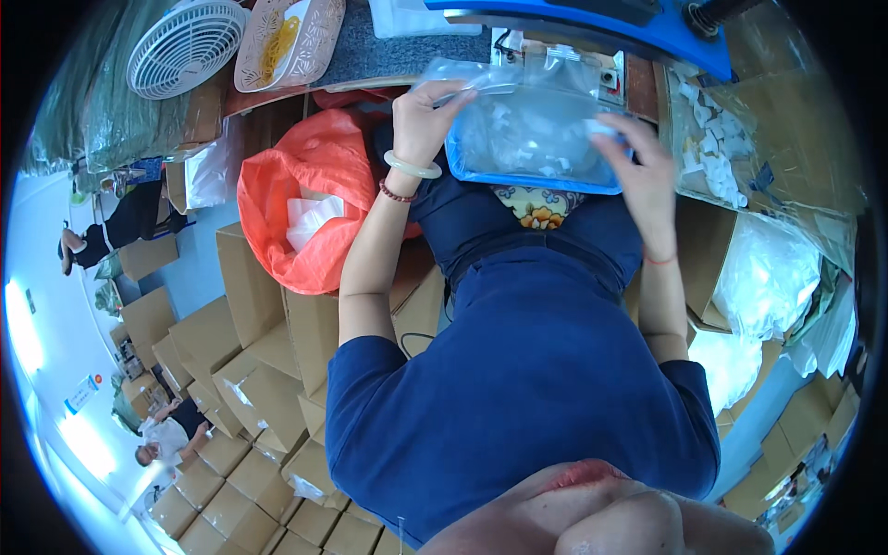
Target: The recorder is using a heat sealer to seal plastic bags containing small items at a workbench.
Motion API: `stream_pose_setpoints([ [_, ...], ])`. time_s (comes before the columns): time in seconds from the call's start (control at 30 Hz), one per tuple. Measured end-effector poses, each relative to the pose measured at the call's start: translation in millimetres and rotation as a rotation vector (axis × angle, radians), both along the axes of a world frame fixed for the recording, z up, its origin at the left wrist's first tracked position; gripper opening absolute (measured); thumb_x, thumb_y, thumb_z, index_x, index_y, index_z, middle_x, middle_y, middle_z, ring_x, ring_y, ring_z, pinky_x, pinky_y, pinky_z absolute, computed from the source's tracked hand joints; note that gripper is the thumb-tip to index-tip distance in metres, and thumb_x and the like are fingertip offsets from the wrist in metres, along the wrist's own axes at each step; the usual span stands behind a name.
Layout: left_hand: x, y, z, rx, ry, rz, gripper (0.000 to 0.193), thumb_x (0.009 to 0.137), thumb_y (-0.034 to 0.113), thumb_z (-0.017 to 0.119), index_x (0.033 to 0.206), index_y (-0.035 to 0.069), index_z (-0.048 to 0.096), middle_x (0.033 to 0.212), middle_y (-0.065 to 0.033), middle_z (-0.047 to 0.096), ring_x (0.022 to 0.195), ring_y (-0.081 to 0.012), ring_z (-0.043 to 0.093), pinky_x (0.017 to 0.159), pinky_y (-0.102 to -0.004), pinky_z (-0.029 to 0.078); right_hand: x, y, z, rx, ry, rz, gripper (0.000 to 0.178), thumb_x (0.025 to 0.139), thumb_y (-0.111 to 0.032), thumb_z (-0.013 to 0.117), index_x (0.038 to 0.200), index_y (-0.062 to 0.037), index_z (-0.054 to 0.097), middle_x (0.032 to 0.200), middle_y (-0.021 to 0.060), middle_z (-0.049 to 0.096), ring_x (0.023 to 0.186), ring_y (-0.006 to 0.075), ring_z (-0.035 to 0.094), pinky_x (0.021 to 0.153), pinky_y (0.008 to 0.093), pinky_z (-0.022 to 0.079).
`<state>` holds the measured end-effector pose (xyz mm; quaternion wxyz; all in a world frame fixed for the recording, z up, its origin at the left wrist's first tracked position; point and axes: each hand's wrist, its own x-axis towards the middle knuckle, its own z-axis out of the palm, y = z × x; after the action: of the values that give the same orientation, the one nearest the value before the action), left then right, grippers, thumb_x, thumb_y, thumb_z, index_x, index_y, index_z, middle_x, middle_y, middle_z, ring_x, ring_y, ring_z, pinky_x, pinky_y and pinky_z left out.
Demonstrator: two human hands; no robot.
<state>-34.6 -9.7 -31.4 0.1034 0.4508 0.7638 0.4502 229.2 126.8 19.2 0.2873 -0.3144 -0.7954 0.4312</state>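
Note:
My left hand (427,118), with a pale bangle and a beaded bracelet at its wrist, pinches the edge of a clear plastic bag (481,78). The bag spreads to the right above a blue tray (518,179) on my lap. Inside the tray lie small whitish pieces (546,148), partly veiled by clear plastic. Over the tray's right side, my right hand (643,162) is slightly blurred. Between its thumb and fingers sits a small white piece (599,127) whose exact kind I cannot make out.
Above the tray stands a blue machine (592,30). A box with white scraps (710,139) is at the right. On the left are a red sack (305,176), a white basket (188,51) and a patterned basket with yellow bands (277,46). Cardboard boxes (264,388) and two people are farther off.

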Motion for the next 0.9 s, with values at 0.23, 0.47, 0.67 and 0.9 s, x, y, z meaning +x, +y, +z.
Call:
stream_pose_setpoints([
  [0.23,45,3,40,-0.07,-0.566,-0.174,0.02,0.084,0.013,0.077,0.099,-0.001,0.075,0.088,-0.0041,0.074,0.08,-0.0042,0.062,0.073,-0.0202,0.05,-35,5,51,0.345,0.152,0.204,0.026,0.081,-0.009,0.076,0.105,-0.0039,0.071,0.103,0.0081,0.071,0.095,0.0236,0.064,0.081,0.0329,0.05],
  [0.47,40,24,33,-0.245,-0.857,-0.612,0.023,0.089,0.012,0.072,0.106,-0.003,0.072,0.093,-0.0085,0.074,0.084,-0.0113,0.067,0.077,-0.023,0.053,-26,37,51,0.237,-0.282,0.498,0.029,0.09,-0.024,0.067,0.111,-0.0042,0.067,0.103,0.0125,0.069,0.097,0.0295,0.063,0.083,0.0369,0.049],
  [0.67,29,69,-17,-0.018,-1.435,-0.435,0.03,0.094,0.011,0.064,0.117,-0.008,0.064,0.113,-0.0165,0.069,0.108,-0.0209,0.066,0.089,-0.0306,0.055,-13,59,21,0.324,-0.405,-0.047,0.03,0.095,-0.024,0.059,0.12,-0.0075,0.063,0.109,0.0147,0.068,0.099,0.036,0.063,0.084,0.0422,0.05],
  [0.9,36,75,-30,-0.004,-1.458,-0.3,0.028,0.093,0.012,0.066,0.116,-0.002,0.065,0.117,-0.0134,0.068,0.112,-0.0209,0.064,0.09,-0.0316,0.054,32,113,-65,0.616,-0.626,-0.336,0.023,0.094,-0.014,0.055,0.115,-0.011,0.063,0.112,0.0122,0.063,0.103,0.0371,0.059,0.084,0.0472,0.049],
])
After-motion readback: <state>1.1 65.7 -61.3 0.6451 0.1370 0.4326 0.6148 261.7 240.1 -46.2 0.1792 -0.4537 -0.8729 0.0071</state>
